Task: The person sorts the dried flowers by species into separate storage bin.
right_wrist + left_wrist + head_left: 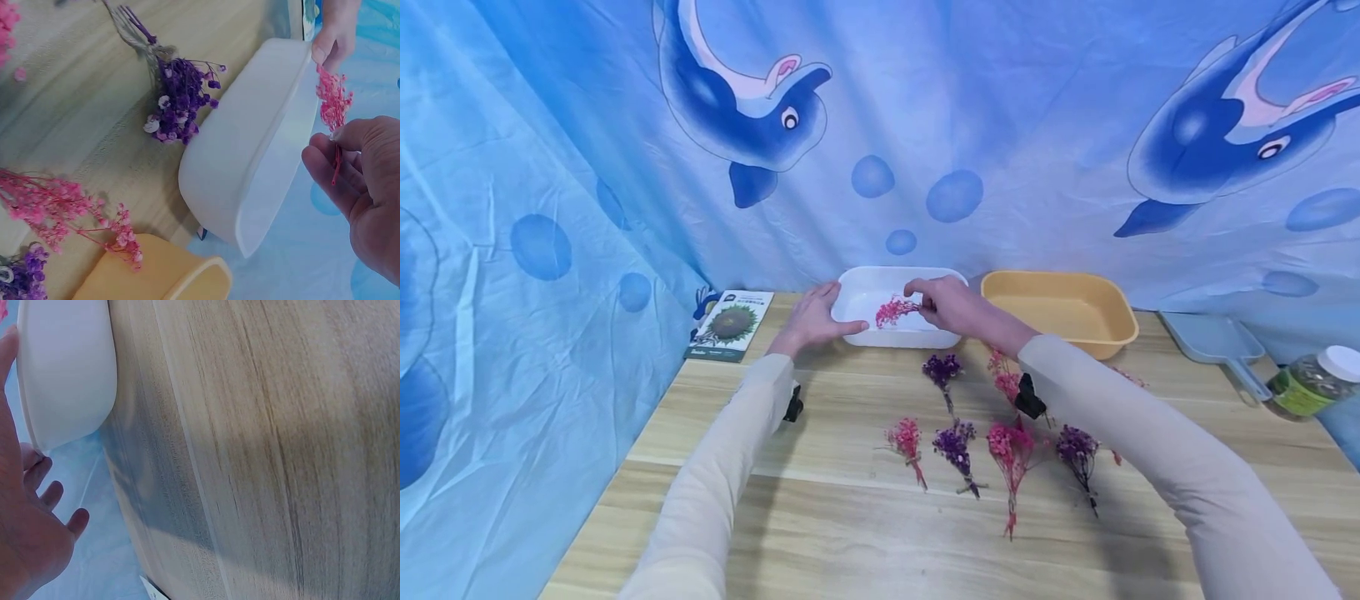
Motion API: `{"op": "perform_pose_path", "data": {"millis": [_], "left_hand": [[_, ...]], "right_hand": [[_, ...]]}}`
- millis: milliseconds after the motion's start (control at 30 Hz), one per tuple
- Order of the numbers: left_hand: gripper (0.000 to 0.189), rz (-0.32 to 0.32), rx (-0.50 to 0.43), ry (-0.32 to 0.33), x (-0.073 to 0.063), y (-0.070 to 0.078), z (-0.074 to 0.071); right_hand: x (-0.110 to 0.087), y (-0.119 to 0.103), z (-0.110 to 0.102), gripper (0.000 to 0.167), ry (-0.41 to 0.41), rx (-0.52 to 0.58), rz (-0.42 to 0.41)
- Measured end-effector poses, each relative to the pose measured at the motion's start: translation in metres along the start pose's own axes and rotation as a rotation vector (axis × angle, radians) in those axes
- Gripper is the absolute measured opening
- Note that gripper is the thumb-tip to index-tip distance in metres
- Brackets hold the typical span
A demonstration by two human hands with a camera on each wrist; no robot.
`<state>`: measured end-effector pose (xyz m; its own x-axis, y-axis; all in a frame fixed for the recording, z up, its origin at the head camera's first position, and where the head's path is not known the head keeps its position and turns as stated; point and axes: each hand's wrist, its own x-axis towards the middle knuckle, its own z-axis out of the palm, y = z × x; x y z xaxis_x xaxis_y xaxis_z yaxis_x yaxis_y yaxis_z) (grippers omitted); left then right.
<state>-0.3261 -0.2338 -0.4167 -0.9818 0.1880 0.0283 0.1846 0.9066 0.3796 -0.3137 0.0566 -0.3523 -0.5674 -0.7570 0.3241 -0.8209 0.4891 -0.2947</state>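
Over the tabletop (820,517), with pink and purple dried-flower bunches (955,446) lying nearest, spreads the left hand (815,319) against the white basin (898,337); pinches a pink dried-flower sprig (892,311) above it with the right hand (951,302); has a yellow basin (1108,340) alongside, a dolphin-print curtain (1000,125) behind.

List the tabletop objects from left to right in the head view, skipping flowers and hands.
Booklet → white basin → yellow basin → blue-grey dustpan → jar with white lid.
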Motion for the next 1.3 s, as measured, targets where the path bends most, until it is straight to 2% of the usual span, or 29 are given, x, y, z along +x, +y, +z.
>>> {"op": "perform_pose_path", "data": {"millis": [133,467,600,833,1000,1300], "left_hand": [[0.111,0.001,-0.007,0.002,-0.001,0.001,-0.001],[0.111,-0.012,-0.001,0.000,-0.001,0.001,0.000],[0.111,-0.011,0.004,0.008,-0.001,0.002,-0.001],[0.112,-0.021,0.005,0.019,-0.002,0.002,0.000],[0.113,-0.030,0.003,0.016,-0.002,0.002,0.000],[0.110,-0.007,-0.005,0.027,-0.004,0.003,-0.001]], "right_hand": [[0.005,0.002,0.001,0.027,0.021,0.003,0.016],[0.013,0.012,0.014,0.028,0.026,0.083,0.215],[0.016,0.017,0.019,0.029,0.030,0.093,0.252],[0.019,0.019,0.028,0.030,0.005,0.121,0.298],[0.018,0.019,0.032,0.032,0.000,0.142,0.292],[0.020,0.017,0.039,0.038,-0.010,0.166,0.293]]}}
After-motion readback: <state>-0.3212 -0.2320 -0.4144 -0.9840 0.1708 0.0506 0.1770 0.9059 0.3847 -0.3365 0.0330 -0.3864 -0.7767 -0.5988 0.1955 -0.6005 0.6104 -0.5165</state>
